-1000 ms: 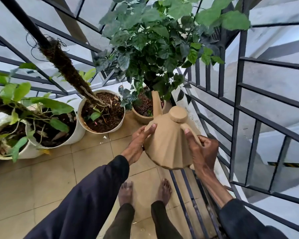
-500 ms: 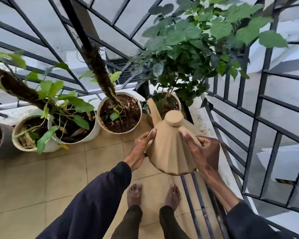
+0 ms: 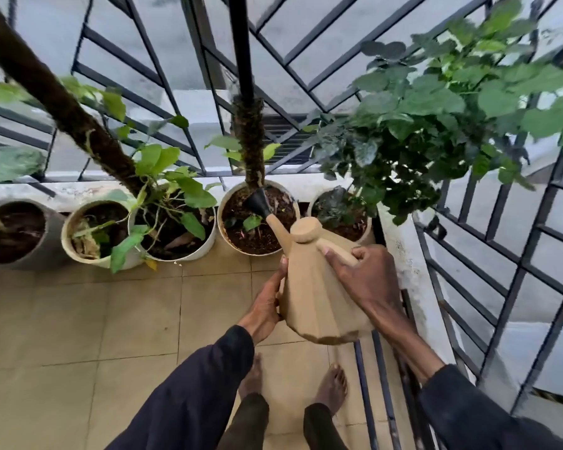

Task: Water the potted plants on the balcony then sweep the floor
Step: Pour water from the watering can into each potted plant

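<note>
The right hand [image 3: 368, 280] is gripping the watering can [image 3: 319, 297] by its handle, fingers curled around it; the left hand [image 3: 267, 303] is pressing against the can's side with straight fingers, holding nothing; the can is hanging just in front of the middle pot [image 3: 222, 235], its black nozzle [image 3: 257, 201] reaching over that pot's soil; whether water is flowing cannot be told. For a clean pour, the right hand should be tilting gradually, the left bearing the weight, the nozzle staying inside that pot's rim.

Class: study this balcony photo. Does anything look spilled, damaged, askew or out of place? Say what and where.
One yellow leaf lies on the floor tiles against the white pot, likely fallen. The moss pole at left leans steeply, though the wide lens may exaggerate that. No spilled water or soil shows.
</note>
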